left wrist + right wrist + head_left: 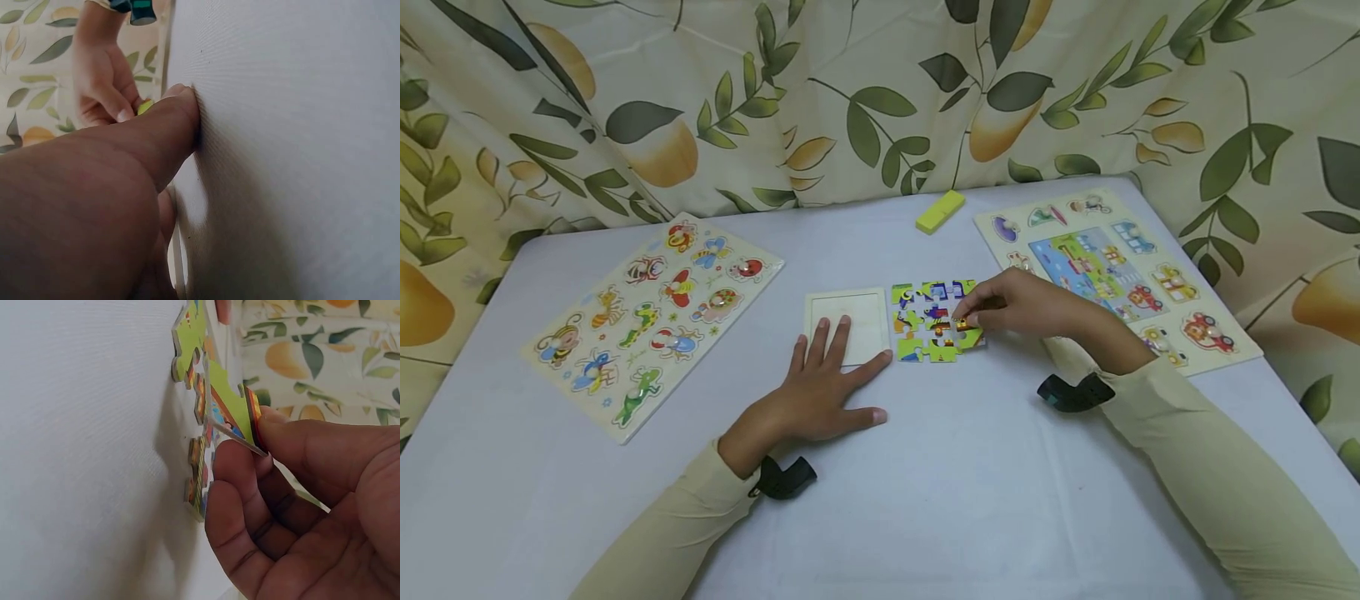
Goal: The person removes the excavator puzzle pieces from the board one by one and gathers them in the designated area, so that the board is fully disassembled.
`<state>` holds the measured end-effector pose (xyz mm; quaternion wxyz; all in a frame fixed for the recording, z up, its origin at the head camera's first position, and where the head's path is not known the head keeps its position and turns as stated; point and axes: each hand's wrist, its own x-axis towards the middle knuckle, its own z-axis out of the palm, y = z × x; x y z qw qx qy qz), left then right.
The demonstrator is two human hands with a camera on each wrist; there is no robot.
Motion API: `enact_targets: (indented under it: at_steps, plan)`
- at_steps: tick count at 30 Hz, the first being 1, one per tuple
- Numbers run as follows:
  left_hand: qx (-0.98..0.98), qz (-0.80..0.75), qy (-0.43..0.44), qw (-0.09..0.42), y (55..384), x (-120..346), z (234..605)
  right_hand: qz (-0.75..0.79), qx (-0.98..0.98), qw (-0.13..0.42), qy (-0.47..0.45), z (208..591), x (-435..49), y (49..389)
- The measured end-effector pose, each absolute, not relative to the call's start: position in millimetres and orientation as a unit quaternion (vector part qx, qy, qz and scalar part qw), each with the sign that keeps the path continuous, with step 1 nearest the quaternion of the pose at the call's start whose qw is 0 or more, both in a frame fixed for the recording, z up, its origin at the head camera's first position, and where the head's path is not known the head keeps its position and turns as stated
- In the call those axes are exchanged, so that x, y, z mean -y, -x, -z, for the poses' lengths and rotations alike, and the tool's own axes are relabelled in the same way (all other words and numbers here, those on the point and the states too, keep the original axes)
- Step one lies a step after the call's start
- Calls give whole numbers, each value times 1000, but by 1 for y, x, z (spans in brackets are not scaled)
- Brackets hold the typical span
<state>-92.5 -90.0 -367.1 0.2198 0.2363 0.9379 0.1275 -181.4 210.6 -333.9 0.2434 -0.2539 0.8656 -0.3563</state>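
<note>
My right hand pinches a green jigsaw puzzle piece between thumb and curled fingers, tilted at the near right corner of a group of puzzle pieces. Those pieces lie in rows on the table, with thin gaps among them. To their left is a small white puzzle frame with a raised rim. Across its near part my left hand lies flat, fingers spread and thumb out on the cloth. The left wrist view shows the left thumb close up, with the other hand beyond it.
A board with insect pictures lies at the left. At the right, partly behind my right arm, is a board with vehicle pictures. A yellow block sits near the far edge, before a leaf-patterned curtain.
</note>
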Motion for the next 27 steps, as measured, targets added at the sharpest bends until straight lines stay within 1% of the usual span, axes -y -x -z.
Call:
enact_targets:
  at_steps: [4, 10, 22, 24, 27]
  plan:
    - [-937, -131, -241, 218, 92, 90, 366, 361, -861, 255, 253, 335, -215, 178]
    - [-936, -128, -247, 215, 93, 90, 369, 351, -865, 251, 257, 340, -220, 174]
    - [-933, -144, -236, 229, 91, 94, 371, 317, -885, 212, 267, 344, -212, 168]
    - [-931, -160, -237, 228, 90, 96, 372, 308, -890, 207, 264, 343, -211, 168]
    - [-926, -197, -242, 212, 91, 100, 372, 295, -898, 196, 262, 341, -211, 169]
